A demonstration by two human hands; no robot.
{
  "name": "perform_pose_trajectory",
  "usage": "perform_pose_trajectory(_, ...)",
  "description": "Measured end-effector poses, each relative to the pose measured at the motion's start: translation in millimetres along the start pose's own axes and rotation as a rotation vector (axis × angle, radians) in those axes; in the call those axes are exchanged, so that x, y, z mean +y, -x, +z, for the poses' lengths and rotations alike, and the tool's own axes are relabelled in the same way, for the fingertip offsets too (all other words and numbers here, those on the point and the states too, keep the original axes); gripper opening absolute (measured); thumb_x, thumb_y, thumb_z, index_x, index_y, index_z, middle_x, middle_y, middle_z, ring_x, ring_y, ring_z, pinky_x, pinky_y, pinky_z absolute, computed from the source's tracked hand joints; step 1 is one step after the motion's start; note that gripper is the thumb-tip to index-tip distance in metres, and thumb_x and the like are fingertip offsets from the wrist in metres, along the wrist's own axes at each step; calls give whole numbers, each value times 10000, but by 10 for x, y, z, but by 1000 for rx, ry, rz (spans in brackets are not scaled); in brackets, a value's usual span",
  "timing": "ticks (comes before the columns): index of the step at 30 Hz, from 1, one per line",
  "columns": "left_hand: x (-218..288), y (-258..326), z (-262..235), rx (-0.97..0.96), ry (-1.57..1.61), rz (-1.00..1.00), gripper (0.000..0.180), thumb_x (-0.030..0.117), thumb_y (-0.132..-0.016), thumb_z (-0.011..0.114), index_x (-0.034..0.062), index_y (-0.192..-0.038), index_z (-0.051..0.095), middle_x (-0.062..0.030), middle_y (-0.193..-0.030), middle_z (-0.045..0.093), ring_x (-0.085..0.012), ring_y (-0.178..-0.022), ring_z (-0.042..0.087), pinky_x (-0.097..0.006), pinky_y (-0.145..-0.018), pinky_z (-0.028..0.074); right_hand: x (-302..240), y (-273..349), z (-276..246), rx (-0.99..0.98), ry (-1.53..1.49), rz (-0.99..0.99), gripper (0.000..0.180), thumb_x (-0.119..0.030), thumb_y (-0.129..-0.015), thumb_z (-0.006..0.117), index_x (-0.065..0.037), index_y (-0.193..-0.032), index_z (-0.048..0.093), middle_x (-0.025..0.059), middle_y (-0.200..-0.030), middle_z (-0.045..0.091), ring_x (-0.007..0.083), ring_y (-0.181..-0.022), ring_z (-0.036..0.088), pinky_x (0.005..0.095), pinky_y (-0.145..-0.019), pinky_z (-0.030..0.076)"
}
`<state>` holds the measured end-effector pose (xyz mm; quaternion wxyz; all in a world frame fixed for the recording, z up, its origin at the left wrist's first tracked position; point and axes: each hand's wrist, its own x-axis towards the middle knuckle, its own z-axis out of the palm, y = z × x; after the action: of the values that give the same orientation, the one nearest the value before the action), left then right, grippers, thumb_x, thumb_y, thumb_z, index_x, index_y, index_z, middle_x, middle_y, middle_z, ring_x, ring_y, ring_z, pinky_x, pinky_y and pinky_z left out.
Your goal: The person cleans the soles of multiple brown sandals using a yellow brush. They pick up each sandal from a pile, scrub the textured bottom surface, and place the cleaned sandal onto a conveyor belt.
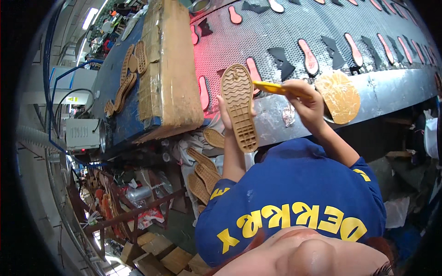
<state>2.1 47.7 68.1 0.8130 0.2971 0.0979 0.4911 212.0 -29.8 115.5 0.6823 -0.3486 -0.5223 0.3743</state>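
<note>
1. The left hand holds a tan rubber shoe sole upright, tread facing the camera, fingers wrapped behind it with a thumb tip showing at its right edge. The sole sits near the picture's centre, toward twelve o'clock from the person's blue shirt.
2. The right hand is closed around a yellow brush handle, whose tip meets the sole's right edge at about three o'clock of the sole. The bristles are hidden behind the sole, so I cannot tell how they lie.
3. To do this stroke well, in my judgement, the left hand should keep the sole steady and tilted toward the brush, while the right draws even passes along the hidden face without overrunning the rim.
4. At one o'clock of the right hand a round tan lid or pad rests on the metal ledge, just beside the wrist; a wide swing of the elbow could knock it.
5. Beyond the hands, at twelve o'clock, runs a mesh conveyor belt carrying pink insoles and dark cut pieces, well apart from the sole.
6. At ten o'clock a cardboard-covered block lies on a blue bench bearing more tan soles.
7. At seven o'clock of the left hand, a heap of finished tan soles lies below the bench, near the left forearm.
</note>
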Motion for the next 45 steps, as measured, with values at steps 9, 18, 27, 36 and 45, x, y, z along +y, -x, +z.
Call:
perform_pose_trajectory(9,-18,81,403,241,-116,-80,842,686,-930,244,-8,-1394,351,-254,-1170,591,-210,-720,653,-289,-550,569,319,-102,356,-141,575,-454,186,-36,-775,665,-69,-957,680,104,-919,682,256,-820,675,349,-720,556)
perform_pose_trajectory(18,-53,160,129,-31,142,-194,783,635,-952,265,9,-1419,316,-328,-1194,548,-268,-695,651,-310,-533,576,380,-279,211,-183,531,-272,304,111,-770,646,-27,-1041,663,100,-846,668,198,-697,643,303,-608,510)
perform_pose_trajectory(27,-19,155,-23,-8,135,-220,795,625,-953,293,-35,-1394,328,-294,-1143,579,-267,-674,657,-336,-486,577,422,-209,205,-225,209,168,334,160,-754,546,31,-1048,642,144,-1000,700,196,-963,685,299,-854,548)
perform_pose_trajectory(36,-79,121,-272,44,306,-225,790,601,-957,319,-10,-1454,246,-410,-1270,447,-330,-787,674,-376,-501,579,152,405,459,-647,332,-147,403,48,-664,672,-89,-1043,661,90,-839,615,287,-811,605,404,-713,494)
perform_pose_trajectory(45,-247,117,-632,-24,300,-227,782,603,-952,317,5,-1455,285,-396,-1333,413,-296,-780,644,-385,-634,564,295,252,527,-495,507,-186,306,55,-700,654,-80,-974,666,105,-841,637,294,-776,630,384,-698,505)
